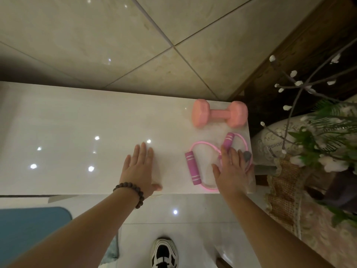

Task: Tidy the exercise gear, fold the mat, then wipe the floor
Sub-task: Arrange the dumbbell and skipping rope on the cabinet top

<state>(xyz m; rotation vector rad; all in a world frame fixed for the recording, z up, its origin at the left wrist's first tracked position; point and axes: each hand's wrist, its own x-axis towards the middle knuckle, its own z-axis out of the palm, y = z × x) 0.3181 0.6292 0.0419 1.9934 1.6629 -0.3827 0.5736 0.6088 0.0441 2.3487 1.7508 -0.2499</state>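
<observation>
Exercise gear sits gathered at the right end of a glossy white tabletop (77, 122), so from the head view I judge the tidying step nearly done. A pink dumbbell (219, 115), matte and smooth with faceted heads on a short bar, lies along the far edge. Just in front of it a jump rope (201, 147) is coiled into loose loops, its thin pink cord looking like slick plastic, its two magenta handles cylindrical, foam-like and ringed with pale stripes.

My right hand (231, 171) lies flat on the coil, fingers spread and unclenched, pressing rather than gripping; a small grey object peeks out beside it, which I cannot identify. My left hand (138, 167) rests flat on bare tabletop well apart from the gear, fingers extended and close together, holding nothing, a beaded bracelet (133, 192) at the wrist.

A teal mat (32, 233) with a rounded corner lies unfolded on the polished tile floor (116, 45) at lower left, so folding looks still to do, and I see no cloth for wiping.
</observation>
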